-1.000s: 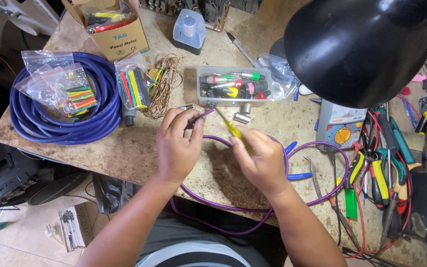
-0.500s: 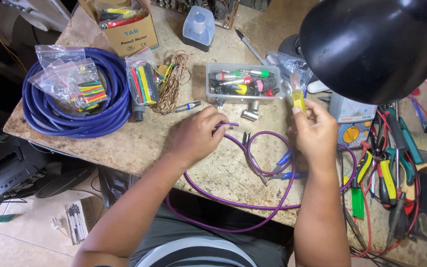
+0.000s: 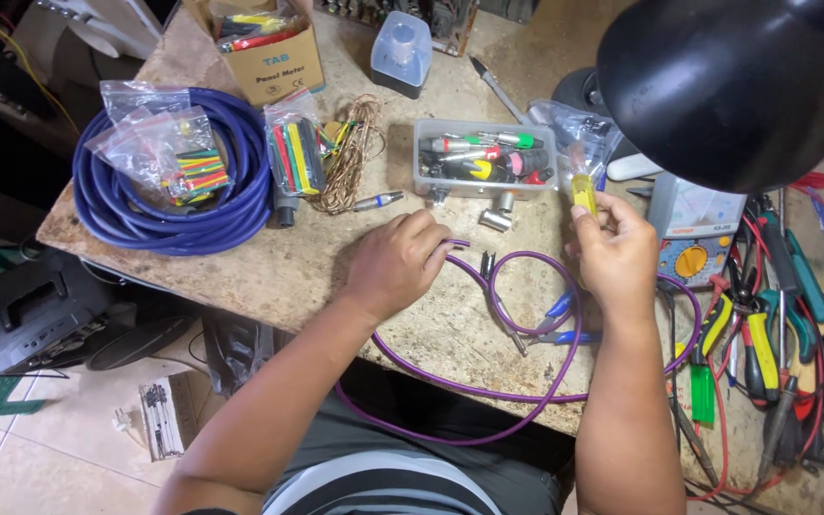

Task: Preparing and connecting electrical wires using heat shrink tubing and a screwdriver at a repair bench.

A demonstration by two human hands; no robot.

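Note:
My left hand [image 3: 398, 262] rests on the workbench [image 3: 269, 267], its fingers closed on the end of a thin purple cable [image 3: 526, 286] that loops across the bench and hangs over its front edge. My right hand [image 3: 617, 250] is raised over the bench, pinching a small yellow piece [image 3: 584, 193] upright between thumb and fingers, just below a clear bag [image 3: 579, 138]. A clear plastic box [image 3: 484, 157] of coloured connectors lies beyond both hands, with two loose metal connector parts [image 3: 498, 215] in front of it.
A coil of thick blue cable [image 3: 169, 205] with bags of coloured tubing lies at the left. A cardboard box [image 3: 264, 48] stands at the back. A black lamp shade [image 3: 736, 81] hangs at the upper right. Pliers and cutters [image 3: 755, 329] and a multimeter [image 3: 693, 234] lie at the right.
My right hand moved away from my left, to the right and up toward the clear bag, carrying the yellow piece. My left hand lowered onto the bench with the cable end.

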